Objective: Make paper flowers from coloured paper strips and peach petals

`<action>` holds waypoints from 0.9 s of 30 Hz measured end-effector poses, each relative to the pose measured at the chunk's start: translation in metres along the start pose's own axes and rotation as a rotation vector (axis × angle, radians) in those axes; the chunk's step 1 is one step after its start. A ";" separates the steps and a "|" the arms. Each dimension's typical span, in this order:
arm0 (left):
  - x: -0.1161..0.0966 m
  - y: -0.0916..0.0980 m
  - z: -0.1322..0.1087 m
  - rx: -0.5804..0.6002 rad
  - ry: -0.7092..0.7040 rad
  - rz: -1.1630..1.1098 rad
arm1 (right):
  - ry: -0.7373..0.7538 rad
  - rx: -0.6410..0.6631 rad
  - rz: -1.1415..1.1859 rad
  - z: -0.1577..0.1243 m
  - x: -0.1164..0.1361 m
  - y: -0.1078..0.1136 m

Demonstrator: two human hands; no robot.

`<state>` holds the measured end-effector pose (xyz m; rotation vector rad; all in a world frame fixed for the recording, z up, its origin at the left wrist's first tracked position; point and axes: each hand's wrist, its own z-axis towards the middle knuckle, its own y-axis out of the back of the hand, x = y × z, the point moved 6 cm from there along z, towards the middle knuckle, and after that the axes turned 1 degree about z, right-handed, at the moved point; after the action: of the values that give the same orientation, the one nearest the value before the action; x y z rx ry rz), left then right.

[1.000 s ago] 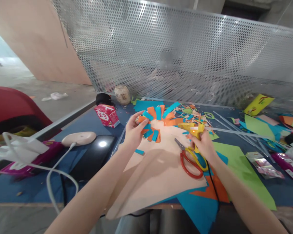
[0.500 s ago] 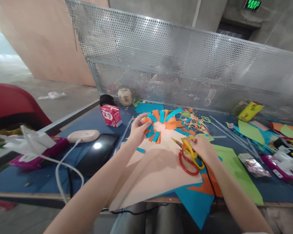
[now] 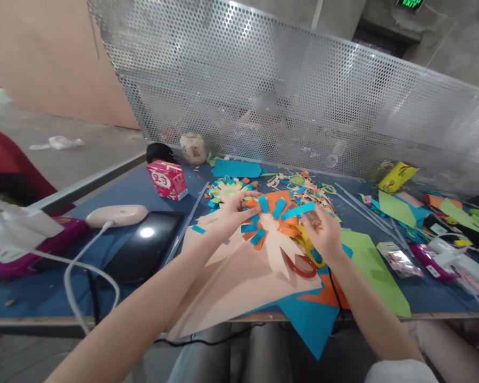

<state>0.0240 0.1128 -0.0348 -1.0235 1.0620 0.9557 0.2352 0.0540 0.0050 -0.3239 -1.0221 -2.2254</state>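
A paper flower with orange and blue strips around a pale centre is between my two hands above a peach paper sheet. My left hand grips its left edge, thumb and fingers closed on it. At the right side my right hand has its fingertips at the end of a long blue strip of the flower, seemingly pinching it. Scissors with red and yellow handles lie under the right hand, their blades hidden. A second fringed paper flower with a green centre lies behind my left hand.
Paper scraps are heaped behind the flower, and a green sheet lies at right. At left are a pink box, a black tablet and a white cable. A perforated metal screen borders the back.
My right hand has let go of the scissors, which now lie on the paper, and has come to the flower's right side. The view has shifted, showing the second flower.
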 end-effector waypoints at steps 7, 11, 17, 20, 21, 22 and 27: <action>-0.001 -0.003 -0.002 0.004 -0.002 0.077 | 0.261 -0.080 -0.192 -0.003 0.020 0.009; -0.002 -0.003 -0.003 -0.002 -0.008 0.091 | 0.443 0.012 -0.178 -0.004 0.034 0.007; 0.000 -0.005 -0.002 0.013 0.002 0.042 | 0.407 0.052 -0.043 -0.004 0.029 0.002; 0.002 -0.006 -0.003 0.022 0.001 0.051 | 0.352 -0.025 0.044 -0.003 0.027 0.004; 0.002 -0.005 -0.003 0.026 -0.001 0.053 | 0.322 -0.043 0.064 -0.002 0.026 0.003; 0.003 -0.005 -0.003 0.029 -0.003 0.055 | 0.280 -0.051 0.087 -0.002 0.024 0.002; 0.001 -0.005 -0.006 0.026 -0.034 0.122 | -0.011 -0.015 0.289 -0.001 0.005 -0.009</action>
<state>0.0281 0.1062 -0.0360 -0.9265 1.1160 1.0522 0.2255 0.0547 0.0016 -0.4608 -0.9023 -1.9736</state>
